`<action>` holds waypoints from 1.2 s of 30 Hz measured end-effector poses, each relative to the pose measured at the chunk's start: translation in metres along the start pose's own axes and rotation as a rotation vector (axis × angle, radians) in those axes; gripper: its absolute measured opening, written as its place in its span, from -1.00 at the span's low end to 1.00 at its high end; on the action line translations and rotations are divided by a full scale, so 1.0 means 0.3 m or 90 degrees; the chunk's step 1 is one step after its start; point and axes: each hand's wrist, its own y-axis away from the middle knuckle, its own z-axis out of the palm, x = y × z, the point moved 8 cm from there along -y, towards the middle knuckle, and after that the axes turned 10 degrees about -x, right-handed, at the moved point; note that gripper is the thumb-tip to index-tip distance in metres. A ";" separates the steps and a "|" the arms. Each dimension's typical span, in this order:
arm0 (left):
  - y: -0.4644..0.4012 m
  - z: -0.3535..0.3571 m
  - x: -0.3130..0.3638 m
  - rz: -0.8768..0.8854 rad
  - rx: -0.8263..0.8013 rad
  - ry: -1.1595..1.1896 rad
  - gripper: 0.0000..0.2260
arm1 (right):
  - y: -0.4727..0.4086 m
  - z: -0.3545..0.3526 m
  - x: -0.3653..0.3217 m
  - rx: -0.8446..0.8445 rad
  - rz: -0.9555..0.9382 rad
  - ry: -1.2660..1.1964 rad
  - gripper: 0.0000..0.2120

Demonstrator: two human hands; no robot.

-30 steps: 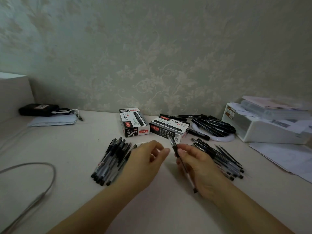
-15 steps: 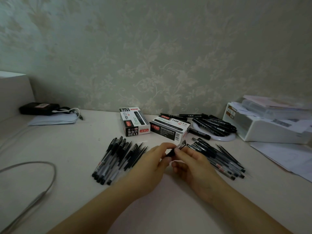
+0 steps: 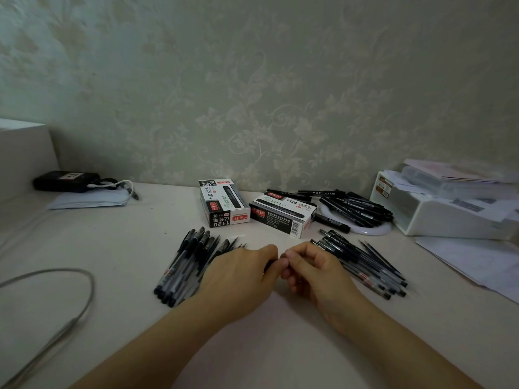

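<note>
Clear plastic pens (image 3: 182, 265) (black caps), glossy cardboard boxes (image 3: 224, 203), smooth matt desk (image 3: 112, 248), embossed wallpaper (image 3: 252, 94)

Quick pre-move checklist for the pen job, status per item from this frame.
1. Grip: left hand and right hand pinch the pen between their fingertips: ok.
2. Pen closed: fingers hide nearly all of it: cannot tell.
3. Left pile lies flat right beside the left hand: ok.
4. Right pile lies flat right beside the right hand: ok.
5. Bare table shows between the forearms for working: ok.
6. Cable lies apart from hands and piles, far left: ok.
</note>
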 end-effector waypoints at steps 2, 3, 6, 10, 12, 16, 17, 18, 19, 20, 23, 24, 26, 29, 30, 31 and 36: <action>-0.003 0.000 -0.002 -0.008 0.008 -0.007 -0.67 | 0.000 -0.002 0.002 0.000 -0.001 -0.009 -0.87; -0.006 0.002 -0.001 -0.008 0.012 -0.013 -0.66 | -0.001 -0.003 0.004 0.001 -0.001 -0.012 -0.87; -0.010 -0.001 -0.016 -0.033 0.030 -0.026 -0.57 | -0.001 -0.013 0.002 0.014 -0.011 -0.009 -0.88; -0.011 -0.003 -0.042 -0.063 0.041 -0.035 -0.41 | -0.001 -0.034 -0.008 0.055 -0.037 0.024 -0.88; -0.009 0.005 -0.038 -0.056 0.028 -0.023 -0.42 | 0.000 -0.037 -0.007 0.064 -0.047 0.026 -0.90; 0.000 0.003 -0.039 -0.071 0.016 0.023 -0.59 | 0.002 -0.074 -0.006 0.106 -0.059 0.058 -0.94; 0.001 -0.002 -0.040 -0.077 0.019 0.035 -0.66 | 0.003 -0.088 -0.012 0.123 -0.063 0.103 -0.97; 0.001 -0.007 -0.040 -0.082 0.023 0.047 -0.72 | 0.005 -0.100 -0.021 0.141 -0.070 0.169 -0.98; 0.002 -0.009 -0.040 -0.084 0.024 0.062 -0.77 | 0.009 -0.111 -0.031 0.159 -0.079 0.250 -0.93; 0.004 -0.010 -0.039 -0.086 0.023 0.077 -0.81 | 0.013 -0.115 -0.044 0.173 -0.094 0.331 -0.89; 0.010 -0.003 -0.036 -0.085 0.004 0.111 -0.87 | 0.021 -0.101 -0.076 0.183 -0.142 0.501 -0.83; 0.011 -0.001 -0.035 -0.083 -0.002 0.113 -0.88 | 0.019 -0.095 -0.077 0.176 -0.146 0.533 -0.82; 0.012 0.000 -0.034 -0.075 -0.009 0.103 -0.89 | 0.012 -0.089 -0.072 0.158 -0.142 0.571 -0.80; 0.010 0.002 -0.030 -0.056 -0.015 0.086 -0.91 | 0.010 -0.091 -0.063 0.146 -0.136 0.598 -0.81; 0.010 0.002 -0.029 -0.051 -0.014 0.086 -0.91 | 0.010 -0.091 -0.060 0.144 -0.133 0.607 -0.82; 0.009 0.002 -0.029 -0.045 -0.012 0.087 -0.92 | 0.010 -0.092 -0.059 0.144 -0.132 0.615 -0.84; 0.007 0.000 -0.010 0.013 0.005 0.106 -0.92 | 0.028 -0.081 -0.111 0.166 -0.213 0.494 -0.90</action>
